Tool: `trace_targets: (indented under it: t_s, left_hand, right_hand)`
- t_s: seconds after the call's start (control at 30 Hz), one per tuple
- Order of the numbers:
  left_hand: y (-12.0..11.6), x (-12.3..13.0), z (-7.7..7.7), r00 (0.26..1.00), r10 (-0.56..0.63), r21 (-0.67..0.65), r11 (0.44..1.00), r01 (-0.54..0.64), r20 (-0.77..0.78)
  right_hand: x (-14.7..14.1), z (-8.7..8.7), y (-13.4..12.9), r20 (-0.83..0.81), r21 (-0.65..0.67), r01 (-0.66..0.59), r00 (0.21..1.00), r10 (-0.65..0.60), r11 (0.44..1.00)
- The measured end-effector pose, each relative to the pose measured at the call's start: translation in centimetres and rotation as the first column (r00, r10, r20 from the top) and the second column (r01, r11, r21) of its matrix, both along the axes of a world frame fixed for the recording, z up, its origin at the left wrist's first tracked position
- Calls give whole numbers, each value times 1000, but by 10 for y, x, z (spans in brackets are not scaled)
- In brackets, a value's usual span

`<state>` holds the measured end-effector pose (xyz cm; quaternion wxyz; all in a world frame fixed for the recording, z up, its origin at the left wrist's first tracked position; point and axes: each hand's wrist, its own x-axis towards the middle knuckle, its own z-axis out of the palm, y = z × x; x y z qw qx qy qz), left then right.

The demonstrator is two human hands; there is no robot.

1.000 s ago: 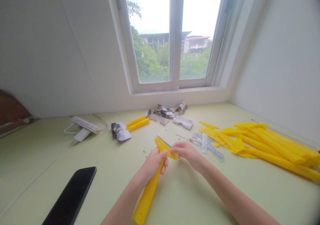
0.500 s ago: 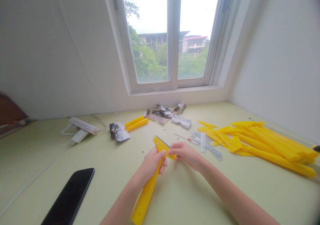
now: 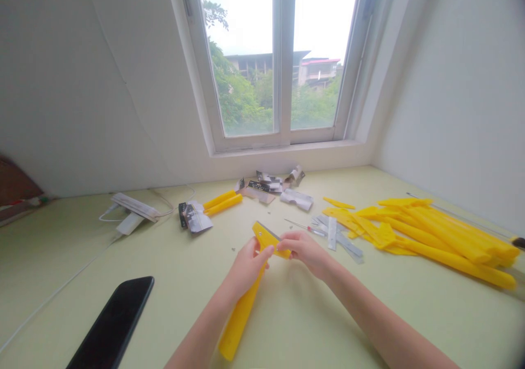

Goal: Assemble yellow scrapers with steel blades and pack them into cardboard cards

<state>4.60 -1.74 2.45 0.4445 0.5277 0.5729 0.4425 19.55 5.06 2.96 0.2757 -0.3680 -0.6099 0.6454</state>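
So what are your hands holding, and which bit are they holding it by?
A yellow plastic scraper: the left hand grips its long handle just below the wide head, and the right hand pinches the head's far edge.

Bright yellow plastic scraper (image 3: 240,317), black phone (image 3: 110,325), pale green desk (image 3: 394,325)

Your left hand (image 3: 246,268) wraps around the yellow plastic scraper (image 3: 241,314) at lower center, and your right hand (image 3: 305,253) pinches its wide head. A black phone (image 3: 112,325) lies on the counter (image 3: 172,325) at lower left, with yellow plastic strips (image 3: 443,238) piled at right.
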Motion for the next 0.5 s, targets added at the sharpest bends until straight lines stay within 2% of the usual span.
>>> trace_targets:
  t_s: [0.1,0.17,0.23,0.33,0.4,0.5]
  left_hand:
    - [-3,1,3,947,225,161,968,-191,-229]
    - [-6,2,7,859,339,320,922,-221,-384]
    - [-11,2,12,774,320,435,898,-65,-546]
    - [-17,3,18,611,251,434,885,169,-751]
    - [-19,3,19,522,231,393,892,223,-821]
    - [-19,4,17,439,164,294,923,247,-883]
  right_hand:
    - [1,-1,4,6,-1,37,999,-37,999]
    - [3,-2,6,15,-1,46,999,-46,999]
    - [5,-3,8,12,-4,45,999,-45,999]
    - [7,-3,9,-8,-12,62,998,-62,998]
    - [8,-3,10,-4,-20,72,997,-72,997]
    - [8,-2,10,5,-24,78,997,-78,997]
